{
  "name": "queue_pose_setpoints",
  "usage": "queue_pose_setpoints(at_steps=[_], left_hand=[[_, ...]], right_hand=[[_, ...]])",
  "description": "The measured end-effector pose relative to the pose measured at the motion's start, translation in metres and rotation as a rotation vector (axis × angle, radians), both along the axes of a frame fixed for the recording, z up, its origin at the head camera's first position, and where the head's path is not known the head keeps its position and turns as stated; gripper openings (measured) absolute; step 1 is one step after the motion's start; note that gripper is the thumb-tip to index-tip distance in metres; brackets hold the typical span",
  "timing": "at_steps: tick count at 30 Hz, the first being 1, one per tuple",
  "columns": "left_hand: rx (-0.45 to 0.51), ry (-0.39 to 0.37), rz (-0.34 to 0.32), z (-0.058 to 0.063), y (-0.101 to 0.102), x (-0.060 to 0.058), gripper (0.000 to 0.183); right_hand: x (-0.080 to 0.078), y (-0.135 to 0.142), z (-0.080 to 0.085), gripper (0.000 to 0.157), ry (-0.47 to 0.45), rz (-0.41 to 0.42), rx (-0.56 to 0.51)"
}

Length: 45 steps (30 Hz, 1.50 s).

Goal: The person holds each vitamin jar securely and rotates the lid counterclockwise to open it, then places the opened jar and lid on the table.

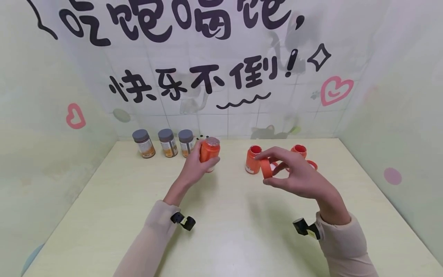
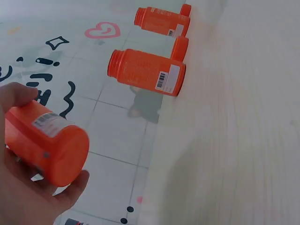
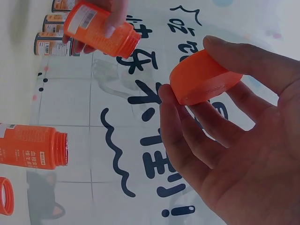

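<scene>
My left hand [image 1: 194, 165] grips an orange bottle [image 1: 209, 151] and holds it up off the table, its mouth covered by a silvery seal. In the left wrist view the held bottle's base [image 2: 70, 154] faces the camera. Between thumb and fingertips my right hand [image 1: 301, 175] pinches an orange screw cap [image 3: 199, 77], clear of the table. Near that hand stands an uncapped orange bottle [image 1: 253, 161], with a cap [image 2: 179, 48] lying beside it. Another uncapped orange bottle [image 2: 164, 21] stands farther right, partly hidden by my right hand in the head view, its cap [image 1: 312, 164] next to it.
Several small jars with grey lids, among them a leftmost jar [image 1: 144, 146], stand in a row at the back left. The pale table [image 1: 221, 231] meets a tiled wall [image 1: 214, 125] with black lettering behind, and side walls rise left and right.
</scene>
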<state>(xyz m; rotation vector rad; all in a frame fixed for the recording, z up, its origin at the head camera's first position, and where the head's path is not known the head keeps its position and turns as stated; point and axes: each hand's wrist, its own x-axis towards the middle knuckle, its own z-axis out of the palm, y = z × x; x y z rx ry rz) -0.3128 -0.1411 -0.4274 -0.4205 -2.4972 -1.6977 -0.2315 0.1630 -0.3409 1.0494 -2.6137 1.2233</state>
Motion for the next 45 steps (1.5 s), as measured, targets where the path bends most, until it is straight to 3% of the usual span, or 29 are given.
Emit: queue_pose_setpoints(at_steps=[5, 9, 17, 28, 32, 35, 41, 45], left_hand=[[-0.043, -0.074, 0.067, -0.011, -0.005, -0.012, 0.068], [-0.102, -0.085, 0.137, -0.021, -0.011, -0.016, 0.067], [-0.146, -0.130, 0.173, -0.034, -0.018, -0.019, 0.066], [-0.169, -0.199, 0.164, -0.036, -0.020, -0.022, 0.066], [-0.157, -0.215, 0.163, -0.035, -0.017, -0.024, 0.066], [-0.149, -0.227, 0.172, -0.035, -0.015, -0.024, 0.067], [-0.184, -0.240, 0.148, -0.031, -0.014, -0.026, 0.091], [-0.191, -0.279, 0.128, -0.021, -0.018, -0.025, 0.102]], right_hand=[[-0.002, 0.000, -0.003, 0.051, -0.022, -0.006, -0.031], [-0.005, 0.000, -0.005, 0.049, -0.040, -0.018, -0.059], [-0.009, -0.002, -0.006, 0.048, -0.003, -0.090, -0.035], [-0.020, -0.024, -0.016, 0.060, -0.091, -0.203, -0.120], [-0.026, -0.038, -0.018, 0.064, -0.073, -0.197, -0.139], [-0.034, -0.050, -0.023, 0.059, -0.044, -0.203, -0.121], [-0.057, -0.076, -0.042, 0.052, -0.048, -0.263, -0.086], [-0.073, -0.090, -0.060, 0.053, -0.118, -0.325, -0.042]])
